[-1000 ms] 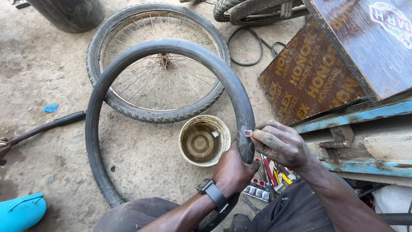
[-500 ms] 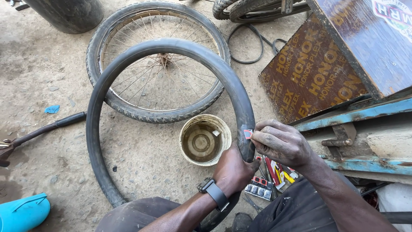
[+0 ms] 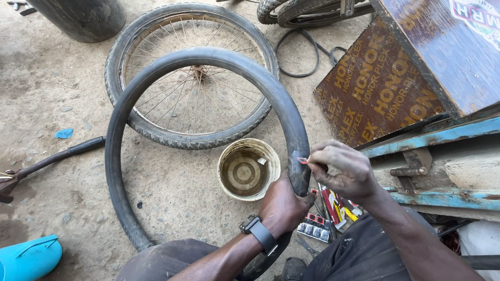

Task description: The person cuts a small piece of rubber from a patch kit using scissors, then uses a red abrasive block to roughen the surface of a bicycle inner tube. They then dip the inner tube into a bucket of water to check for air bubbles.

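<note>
Inner tube (image 3: 156, 78), black and inflated into a full ring, stands on the dirt floor in front of the person, leaning over a spoked wheel (image 3: 192, 78) that lies flat behind it. The left hand (image 3: 284, 205), with a watch (image 3: 258, 231) at the wrist, is wrapped tight round the lower right part of the tube, thumb and fingers closed on the rubber. The right hand (image 3: 344, 169) is pinched narrow on a small red-tipped tool (image 3: 302, 161), whose tip touches the tube just above the left hand's grip; it could be a marker or a scraper, the view being too small to tell. A pale bucket (image 3: 249, 169) of murky water sits on the ground just beside the held spot, inside the ring.

To do this step well, the left hand should keep the rubber taut and still so the tip works on a firm, flat patch. The strokes of the right hand ought to be short and stay on the one spot, with the tube turned toward the eyes, not away. Small tools and packets (image 3: 325, 211) lie on the ground under the hands, near a brown board (image 3: 375, 93) and a blue-edged cart (image 3: 442, 135). A pump (image 3: 47, 161) lies at the left.
</note>
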